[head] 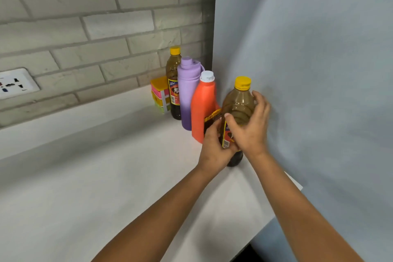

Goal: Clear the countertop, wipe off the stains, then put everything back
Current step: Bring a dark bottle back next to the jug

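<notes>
I judge I'm putting things back: both my left hand (pixel 212 144) and right hand (pixel 248 125) wrap the yellow-capped oil bottle (pixel 239 108) standing on the white countertop (pixel 106 176) beside the orange jug (pixel 202 108), so next I need only release it gently.

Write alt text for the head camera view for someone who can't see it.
Both hands, left hand and right hand, grip a yellow-capped bottle of dark liquid at the right end of a white countertop. Behind it stand an orange jug, a purple flask, another yellow-capped bottle and stacked colourful boxes in the corner.
</notes>
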